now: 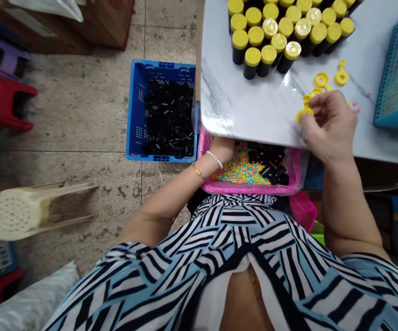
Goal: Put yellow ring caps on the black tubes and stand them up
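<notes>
My left hand [224, 149] reaches into a pink basin [207, 186] of small multicoloured beads [243, 168], its fingers hidden under the table's edge. Several black tubes [275, 172] lie on the beads at the basin's right side. Over the table's front edge, my right hand [333, 124] pinches a yellow cap [304, 114] between thumb and fingers. More yellow cap pieces [321, 80] with rings lie on the table just beyond that hand. Farther back stand many black tubes with yellow caps [252, 57], upright in a group.
A blue crate [130, 115] full of black pieces sits on the floor left of the white marbled table [226, 101]. A teal perforated basket [397, 78] stands at the table's right. A cream stool [16, 214] and a red stool [6, 101] are on the left.
</notes>
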Tool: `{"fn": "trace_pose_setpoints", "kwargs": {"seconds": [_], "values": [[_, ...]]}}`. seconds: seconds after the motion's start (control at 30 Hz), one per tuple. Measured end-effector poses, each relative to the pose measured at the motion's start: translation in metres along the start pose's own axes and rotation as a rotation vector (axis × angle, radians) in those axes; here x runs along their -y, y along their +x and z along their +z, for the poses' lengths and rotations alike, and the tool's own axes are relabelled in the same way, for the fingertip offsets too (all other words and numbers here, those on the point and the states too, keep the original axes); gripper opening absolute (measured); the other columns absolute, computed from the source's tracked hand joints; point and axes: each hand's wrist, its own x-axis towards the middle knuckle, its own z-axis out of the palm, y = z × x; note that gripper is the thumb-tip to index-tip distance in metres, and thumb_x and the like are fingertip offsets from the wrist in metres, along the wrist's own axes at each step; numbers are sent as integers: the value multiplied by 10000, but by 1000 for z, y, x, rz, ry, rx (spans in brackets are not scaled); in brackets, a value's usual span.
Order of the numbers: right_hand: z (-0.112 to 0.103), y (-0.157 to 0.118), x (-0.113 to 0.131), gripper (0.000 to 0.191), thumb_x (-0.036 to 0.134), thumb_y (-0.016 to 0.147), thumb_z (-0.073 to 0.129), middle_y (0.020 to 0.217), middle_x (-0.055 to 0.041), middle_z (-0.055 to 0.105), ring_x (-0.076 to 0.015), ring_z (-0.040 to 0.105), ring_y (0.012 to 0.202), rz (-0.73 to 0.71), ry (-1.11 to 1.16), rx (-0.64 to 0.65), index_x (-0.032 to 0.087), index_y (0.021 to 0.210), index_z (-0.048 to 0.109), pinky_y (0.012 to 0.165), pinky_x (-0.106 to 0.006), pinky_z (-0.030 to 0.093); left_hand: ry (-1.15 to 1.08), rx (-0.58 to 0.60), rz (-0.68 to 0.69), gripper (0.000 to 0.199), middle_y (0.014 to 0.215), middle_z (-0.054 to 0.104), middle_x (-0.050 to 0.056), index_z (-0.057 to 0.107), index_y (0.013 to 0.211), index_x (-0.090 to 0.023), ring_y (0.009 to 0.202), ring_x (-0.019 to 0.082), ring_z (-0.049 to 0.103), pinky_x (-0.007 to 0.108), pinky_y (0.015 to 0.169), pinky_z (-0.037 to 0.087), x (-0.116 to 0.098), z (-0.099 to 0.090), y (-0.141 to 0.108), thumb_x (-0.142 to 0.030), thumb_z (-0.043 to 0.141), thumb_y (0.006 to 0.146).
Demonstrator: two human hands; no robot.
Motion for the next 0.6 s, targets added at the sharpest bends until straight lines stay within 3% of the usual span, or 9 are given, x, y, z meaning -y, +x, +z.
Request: {"fn": "trace_pose_setpoints", "kwargs": {"seconds": [0.13,0.23,0.3,0.43,0.6], "values": [[4,-17,-3,300,264,874,624,783,42,626,-112,553,610,102,150,79,261,1174,640,600,-270,488,11,-37,103,409,1210,688,180,627,1361,-143,1067,284,642,450,971,551,6,-2,-25,-186,545,962],[6,-17,1,186,289,880,656,839,9,650,-128,541,620,120,167,89,268,1065,661,643,-319,527,79,-61,282,429,1290,642,183,608,1398,-176,1152,295,607,444,963,524,6,-6,-37,-138,474,992],[6,-13,8,128,277,856,695,865,-11,665,-140,536,632,118,145,80,270,980,661,681,-348,542,146,-8,360,353,1245,655,171,669,1293,-166,1161,297,595,417,936,515,0,-3,-36,-162,446,1019],[6,-11,14,152,333,834,754,886,-30,680,-174,566,703,151,138,129,292,935,647,731,-377,571,249,125,367,312,1076,684,157,710,1014,-119,1012,260,626,352,812,500,-17,10,-31,-173,404,1035],[7,-18,7,210,389,823,790,851,-29,670,-172,528,682,165,243,114,283,916,634,707,-396,589,173,208,399,284,1139,679,130,701,1057,-130,970,223,643,313,757,481,-21,9,-34,-172,422,1035]]}}
